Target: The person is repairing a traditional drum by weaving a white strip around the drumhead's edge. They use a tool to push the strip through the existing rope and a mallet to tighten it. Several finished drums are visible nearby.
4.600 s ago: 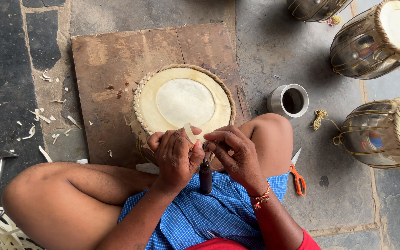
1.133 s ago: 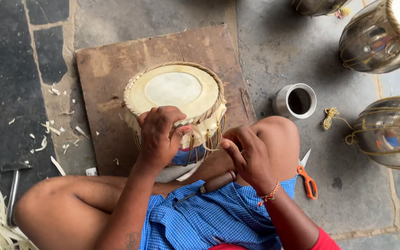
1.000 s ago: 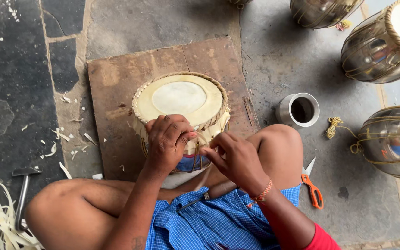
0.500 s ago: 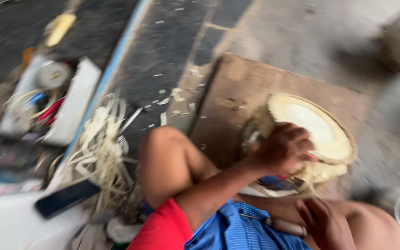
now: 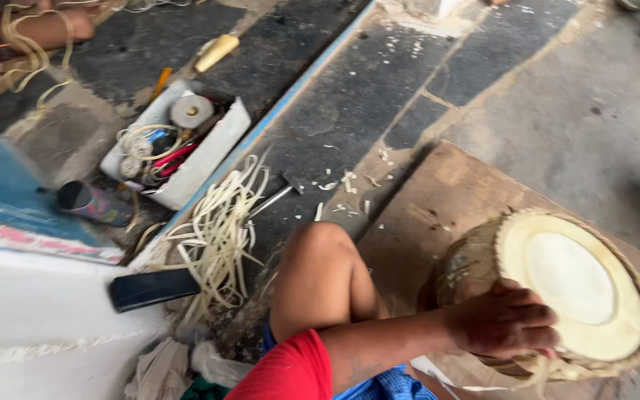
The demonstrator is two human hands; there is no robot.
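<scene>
One hand only shows, the left hand [image 5: 504, 324]; its grip is closed over the near rim of the drum [image 5: 557, 289], which lies tilted on a wooden board [image 5: 453, 192] on the stone floor [image 5: 557, 89]; the right hand is out of view; beside the bent knee [image 5: 320, 259] lie pale strips [image 5: 220, 230] (loosely heaped), and farther off a white tray [image 5: 187, 174] of tools.

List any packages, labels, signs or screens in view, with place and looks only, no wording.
White tray: upper left on the floor, shallow and rectangular, holding a round spool, cord and red-handled tools.
Printed can: left, lying on its side, dark with mixed colours.
Plastic bags: bottom left, crumpled, whitish.
No signs or screens in view.
</scene>
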